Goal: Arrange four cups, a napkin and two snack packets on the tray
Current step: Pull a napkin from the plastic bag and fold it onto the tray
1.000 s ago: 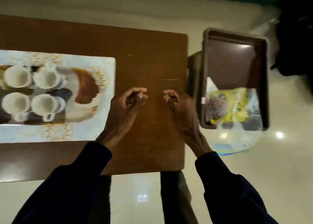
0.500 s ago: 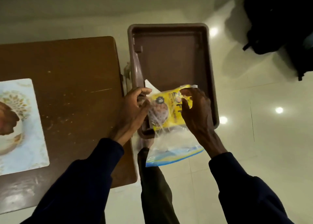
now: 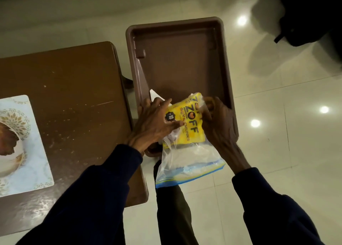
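Note:
A clear zip bag point(image 3: 188, 163) holds a yellow snack packet point(image 3: 187, 122) at the near end of a brown plastic bin point(image 3: 177, 59). My left hand point(image 3: 153, 124) grips the bag and packet from the left. My right hand point(image 3: 220, 124) grips them from the right. A white napkin corner point(image 3: 155, 95) pokes up behind my left hand. The patterned tray point(image 3: 24, 146) lies at the table's left edge, only partly in view. The cups are out of view.
The brown wooden table point(image 3: 74, 96) fills the left. The bin stands just off its right edge, over a glossy tiled floor point(image 3: 286, 152). A dark bag point(image 3: 311, 13) lies on the floor at the top right. My leg point(image 3: 170, 207) shows below the bag.
My view swung right from the tray with cups to the bin. Both hands moved from above the table to the zip bag and closed on it and the yellow packet.

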